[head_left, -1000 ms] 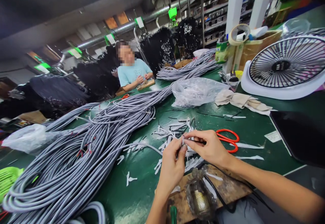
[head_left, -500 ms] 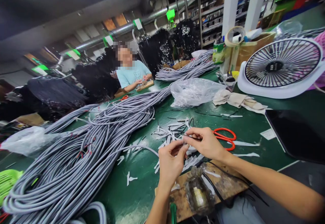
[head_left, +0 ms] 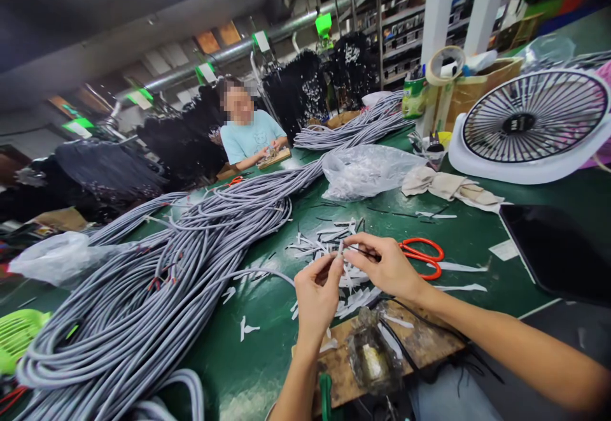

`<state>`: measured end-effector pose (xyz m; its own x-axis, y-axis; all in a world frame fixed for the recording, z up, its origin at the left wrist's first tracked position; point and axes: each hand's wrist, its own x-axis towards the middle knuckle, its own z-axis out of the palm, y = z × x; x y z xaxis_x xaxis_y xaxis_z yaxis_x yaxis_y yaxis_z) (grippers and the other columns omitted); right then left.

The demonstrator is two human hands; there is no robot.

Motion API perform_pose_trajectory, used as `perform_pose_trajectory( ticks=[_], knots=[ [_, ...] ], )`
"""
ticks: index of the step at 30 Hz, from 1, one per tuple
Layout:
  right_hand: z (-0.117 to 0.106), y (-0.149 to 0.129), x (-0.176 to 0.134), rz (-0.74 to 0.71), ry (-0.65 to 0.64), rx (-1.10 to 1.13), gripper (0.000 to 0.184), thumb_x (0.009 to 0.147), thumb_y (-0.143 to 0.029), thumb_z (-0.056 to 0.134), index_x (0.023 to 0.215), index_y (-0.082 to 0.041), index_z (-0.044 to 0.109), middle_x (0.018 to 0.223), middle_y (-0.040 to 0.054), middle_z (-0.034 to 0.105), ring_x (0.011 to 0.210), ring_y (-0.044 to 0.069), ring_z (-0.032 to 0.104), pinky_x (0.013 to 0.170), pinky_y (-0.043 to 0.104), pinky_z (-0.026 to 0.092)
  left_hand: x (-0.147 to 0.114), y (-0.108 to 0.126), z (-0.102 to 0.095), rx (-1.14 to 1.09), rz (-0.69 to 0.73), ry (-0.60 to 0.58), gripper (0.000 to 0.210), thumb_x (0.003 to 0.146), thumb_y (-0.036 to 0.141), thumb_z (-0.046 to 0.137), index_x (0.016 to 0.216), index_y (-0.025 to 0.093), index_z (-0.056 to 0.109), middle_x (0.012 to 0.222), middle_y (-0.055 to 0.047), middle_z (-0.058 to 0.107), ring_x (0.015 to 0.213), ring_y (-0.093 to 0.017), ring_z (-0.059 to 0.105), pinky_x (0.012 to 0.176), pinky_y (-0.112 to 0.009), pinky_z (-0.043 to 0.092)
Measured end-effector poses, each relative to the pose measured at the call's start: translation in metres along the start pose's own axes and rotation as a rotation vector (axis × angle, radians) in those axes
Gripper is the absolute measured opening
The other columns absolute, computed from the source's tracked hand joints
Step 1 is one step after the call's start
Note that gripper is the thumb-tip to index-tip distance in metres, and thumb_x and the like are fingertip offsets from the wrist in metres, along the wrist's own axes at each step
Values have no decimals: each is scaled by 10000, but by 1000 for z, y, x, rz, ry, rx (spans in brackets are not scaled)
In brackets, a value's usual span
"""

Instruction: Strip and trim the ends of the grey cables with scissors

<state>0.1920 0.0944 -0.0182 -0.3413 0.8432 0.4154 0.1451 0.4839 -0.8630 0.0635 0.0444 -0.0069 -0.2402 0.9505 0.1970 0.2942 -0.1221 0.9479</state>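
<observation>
Two grips clamped: left hand [head_left: 317,295] on cable [head_left: 273,271], right hand [head_left: 395,269] on black strand [head_left: 366,253]; scrap-strewn green table [head_left: 224,351], shelving [head_left: 405,44]

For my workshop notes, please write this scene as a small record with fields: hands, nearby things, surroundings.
left hand: pinches the end of a gray cable
right hand: fingertips close beside that end, holding a thin dark strand
below hands: white and black scraps on the green table
scissors: red handles showing, partly behind right hand
cable bundle: gray, left side
fan: right side
co-worker: seated across, light blue shirt
</observation>
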Motion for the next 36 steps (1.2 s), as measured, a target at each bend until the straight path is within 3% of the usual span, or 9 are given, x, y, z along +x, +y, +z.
perform_pose_trajectory(
  ticks=[5,8,15,19,23,26,30,33,36],
  knots=[
    [0,-2,-1,10,-49,61,248,793,-354,513,798,-130,620,522,-38,396,467,68,331,431,194,257,-1,-2,2,-29,-11,-48,282,724,350,583,566,115,582,467,42,407,439,-56,327,419,-179,257],
    [0,-1,-2,21,-48,90,255,798,-353,503,777,-124,615,512,-37,397,456,67,317,421,196,245,-2,-5,2,-121,-48,-18,361,745,378,554,494,121,512,415,58,349,384,-40,294,377,-170,223],
    [6,0,-3,57,-32,118,265,777,-379,532,780,-125,608,518,-45,364,459,66,271,413,203,203,5,-13,5,-266,-193,58,321,695,429,600,609,123,551,428,49,465,265,-23,308,287,-154,172],
    [5,3,-1,66,-11,167,251,783,-367,525,744,-128,591,564,-31,421,485,70,313,431,200,236,9,-11,1,-354,-249,-30,326,718,429,577,601,125,553,417,54,446,301,-20,315,307,-138,198],
    [-3,0,2,42,106,91,229,796,-365,512,831,-144,563,533,-57,349,468,72,308,441,202,246,8,-2,-6,-176,-165,-165,273,699,352,623,616,92,633,437,27,487,400,-42,402,402,-150,316],
    [-8,-4,1,-9,159,-40,209,828,-339,474,922,-161,534,528,-62,352,462,81,330,462,208,266,6,2,-11,-92,-93,-25,209,649,294,674,697,90,670,464,8,553,422,-74,452,433,-185,367],
    [-7,-6,-2,-117,51,-172,227,852,-281,430,726,-163,577,641,10,522,560,106,439,525,221,313,5,-2,-13,-49,54,154,146,636,261,685,652,118,656,510,11,570,427,-91,486,433,-202,388],
    [-3,-7,-3,-128,40,-155,215,836,-278,455,735,-158,604,639,17,538,550,108,436,522,221,321,4,-6,-12,62,154,182,114,654,247,672,650,134,659,563,3,580,477,-103,505,463,-210,404],
    [-2,-7,-2,-48,96,-98,212,802,-324,512,778,-147,627,539,-17,463,477,89,362,472,215,289,1,-8,-9,196,235,173,88,679,235,653,679,149,669,594,-8,593,522,-109,506,489,-211,402]
  ],
)
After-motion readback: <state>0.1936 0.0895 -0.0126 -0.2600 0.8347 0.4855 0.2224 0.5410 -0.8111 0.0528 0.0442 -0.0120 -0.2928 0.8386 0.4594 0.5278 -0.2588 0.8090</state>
